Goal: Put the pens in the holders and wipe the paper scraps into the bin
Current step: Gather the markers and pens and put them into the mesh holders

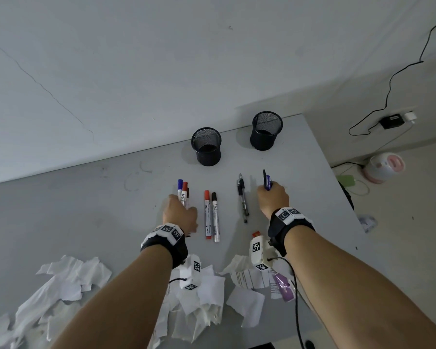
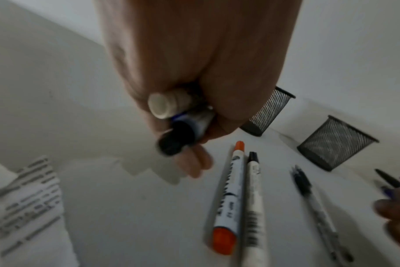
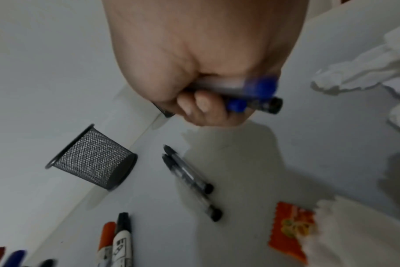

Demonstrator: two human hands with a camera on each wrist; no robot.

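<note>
My left hand (image 1: 180, 214) grips a bundle of markers (image 1: 183, 191) with blue, red and black caps, lifted off the grey table (image 1: 86, 210); their butt ends (image 2: 171, 119) show in the left wrist view. My right hand (image 1: 272, 197) grips blue and black pens (image 1: 267, 181) (image 3: 251, 95). A red marker (image 1: 207, 214) and a black marker (image 1: 215, 216) lie side by side between my hands. Two black gel pens (image 1: 242, 200) lie to their right. Two empty black mesh holders (image 1: 207, 146) (image 1: 266, 131) stand at the table's far edge.
Torn paper scraps (image 1: 68, 280) (image 1: 207, 298) are strewn along the near table edge under my forearms, with an orange wrapper (image 3: 290, 229) among them. The wall rises just behind the holders. A cable and a pink appliance (image 1: 384, 167) lie on the floor at right.
</note>
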